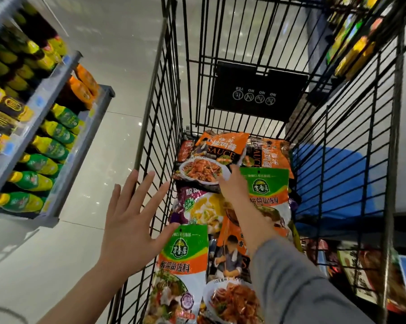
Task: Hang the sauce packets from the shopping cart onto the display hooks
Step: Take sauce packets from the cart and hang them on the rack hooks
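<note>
My right hand point(233, 187) reaches down into the shopping cart point(164, 118), fingers on the orange sauce packet point(211, 157); I cannot tell if it grips. A green-topped packet point(266, 190) lies just right of it. My left hand point(129, 220) hovers spread open against the cart's wire side, bottle shelves point(45, 127) beyond it.

We read "SAUCE" on the orange packet point(211, 155) at twelve o'clock; "NO" thrice on the black cart placard point(255, 94) above.
</note>
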Demonstrator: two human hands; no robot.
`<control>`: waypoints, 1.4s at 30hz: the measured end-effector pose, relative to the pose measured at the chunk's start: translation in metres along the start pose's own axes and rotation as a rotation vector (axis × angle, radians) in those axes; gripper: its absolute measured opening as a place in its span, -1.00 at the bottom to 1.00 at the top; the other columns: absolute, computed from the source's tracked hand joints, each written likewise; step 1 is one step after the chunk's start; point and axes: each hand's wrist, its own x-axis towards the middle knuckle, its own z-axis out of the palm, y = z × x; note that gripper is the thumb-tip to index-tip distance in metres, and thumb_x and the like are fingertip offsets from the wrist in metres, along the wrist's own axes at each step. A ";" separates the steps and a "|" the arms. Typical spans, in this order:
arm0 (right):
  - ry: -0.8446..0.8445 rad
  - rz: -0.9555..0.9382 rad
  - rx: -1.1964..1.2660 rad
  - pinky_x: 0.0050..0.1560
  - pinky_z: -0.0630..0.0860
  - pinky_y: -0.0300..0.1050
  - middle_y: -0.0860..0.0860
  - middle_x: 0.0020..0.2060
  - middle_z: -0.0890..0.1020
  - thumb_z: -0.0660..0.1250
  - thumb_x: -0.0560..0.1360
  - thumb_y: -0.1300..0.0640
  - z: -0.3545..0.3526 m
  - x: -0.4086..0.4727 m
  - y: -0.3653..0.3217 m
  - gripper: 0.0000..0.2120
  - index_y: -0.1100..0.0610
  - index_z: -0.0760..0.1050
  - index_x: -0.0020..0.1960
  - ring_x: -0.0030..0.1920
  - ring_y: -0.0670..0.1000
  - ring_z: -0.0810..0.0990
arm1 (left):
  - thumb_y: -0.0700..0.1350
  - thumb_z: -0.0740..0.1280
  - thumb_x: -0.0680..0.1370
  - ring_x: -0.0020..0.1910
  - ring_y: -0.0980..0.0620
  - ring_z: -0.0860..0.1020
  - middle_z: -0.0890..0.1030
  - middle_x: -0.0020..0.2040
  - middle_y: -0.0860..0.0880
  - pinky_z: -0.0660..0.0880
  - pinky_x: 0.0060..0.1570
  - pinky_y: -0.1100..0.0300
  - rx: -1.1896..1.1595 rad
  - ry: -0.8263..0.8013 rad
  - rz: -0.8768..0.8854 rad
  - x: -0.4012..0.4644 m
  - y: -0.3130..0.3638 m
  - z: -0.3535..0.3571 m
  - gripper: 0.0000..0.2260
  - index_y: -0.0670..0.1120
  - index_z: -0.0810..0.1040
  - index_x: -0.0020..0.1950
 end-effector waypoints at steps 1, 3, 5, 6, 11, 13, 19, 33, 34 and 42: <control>0.044 0.043 0.077 0.14 0.45 -0.01 0.11 0.38 0.37 0.28 0.55 0.13 0.009 0.005 -0.005 -0.44 0.09 0.13 0.48 0.29 0.14 0.44 | 0.25 0.25 0.42 0.52 -0.12 0.07 0.25 0.49 -0.07 0.08 0.40 -0.23 0.006 0.000 0.000 0.000 0.000 0.000 -0.37 0.00 0.37 0.42; 0.138 0.117 0.187 0.18 0.43 0.00 0.11 0.37 0.38 0.28 0.52 0.30 0.022 0.009 -0.009 -0.46 0.10 0.19 0.45 0.31 0.14 0.41 | 0.25 0.25 0.42 0.51 -0.12 0.08 0.25 0.49 -0.07 0.10 0.39 -0.26 0.020 -0.007 -0.002 0.000 0.000 0.000 -0.38 0.01 0.38 0.42; 0.188 0.144 0.301 0.16 0.46 0.01 0.11 0.35 0.40 0.23 0.50 0.42 0.025 0.006 -0.008 -0.44 0.08 0.23 0.42 0.30 0.15 0.41 | 0.26 0.24 0.42 0.52 -0.10 0.07 0.25 0.50 -0.06 0.08 0.40 -0.26 0.031 -0.021 -0.012 0.000 0.000 0.000 -0.38 0.02 0.38 0.42; 0.199 0.130 0.347 0.16 0.49 0.01 0.09 0.36 0.39 0.21 0.49 0.44 0.023 0.002 -0.007 -0.42 0.06 0.24 0.42 0.31 0.15 0.41 | 0.26 0.23 0.42 0.52 -0.10 0.06 0.24 0.50 -0.06 0.06 0.41 -0.25 0.032 -0.032 -0.016 0.000 0.000 0.000 -0.38 0.02 0.37 0.42; 0.264 0.086 0.370 -0.18 0.49 -0.11 0.01 0.27 0.48 0.22 0.51 0.40 -0.022 -0.036 0.006 -0.48 0.00 0.33 0.37 0.14 0.10 0.52 | 0.29 0.20 0.42 0.52 -0.08 0.04 0.25 0.50 -0.05 0.01 0.43 -0.20 0.016 -0.049 -0.032 0.000 0.002 -0.002 -0.38 0.03 0.38 0.41; 0.275 0.073 0.346 -0.08 0.53 -0.07 -0.04 0.27 0.48 0.24 0.52 0.37 -0.045 -0.063 0.019 -0.49 -0.03 0.32 0.37 0.12 0.03 0.51 | 0.29 0.19 0.42 0.53 -0.07 0.03 0.26 0.49 -0.05 -0.01 0.45 -0.17 -0.006 -0.045 -0.036 0.000 0.002 -0.002 -0.38 0.03 0.40 0.40; 0.256 -0.013 0.210 -0.18 0.43 -0.38 -0.14 0.32 0.42 0.23 0.54 0.33 -0.061 -0.169 0.083 -0.49 -0.07 0.31 0.40 -0.08 -0.14 0.53 | 0.27 0.24 0.41 0.50 -0.14 0.10 0.33 0.45 -0.10 0.14 0.36 -0.27 -0.013 0.006 0.025 0.000 -0.001 0.003 -0.40 -0.05 0.50 0.33; -0.158 0.222 -0.233 -0.47 0.35 -0.37 0.10 0.45 0.27 0.09 0.50 0.44 -0.049 -0.276 0.129 -0.12 -0.25 -0.29 0.46 -0.10 -0.12 0.56 | 0.29 0.18 0.42 0.51 -0.13 0.04 0.44 0.38 -0.10 0.06 0.40 -0.22 -0.048 -0.001 0.018 -0.001 0.001 0.002 -0.41 -0.05 0.53 0.28; -0.188 0.243 -0.311 -0.39 0.39 -0.36 0.10 0.51 0.09 0.08 0.48 0.45 -0.049 -0.275 0.127 -0.15 -0.19 -0.23 0.50 0.08 -0.01 0.56 | 0.29 0.18 0.42 0.51 -0.13 0.04 0.45 0.37 -0.10 0.05 0.40 -0.21 -0.046 0.008 0.020 -0.001 0.001 0.002 -0.42 -0.06 0.54 0.27; -0.004 -0.129 -0.539 0.32 0.32 0.05 0.08 0.45 0.26 0.19 0.56 -0.01 -0.069 -0.097 0.101 -0.47 0.02 0.15 0.48 0.42 0.14 0.24 | 0.27 0.20 0.43 0.52 -0.09 0.01 0.45 0.37 -0.05 -0.04 0.44 -0.11 0.015 0.016 0.032 0.000 -0.001 0.002 -0.38 -0.04 0.42 0.39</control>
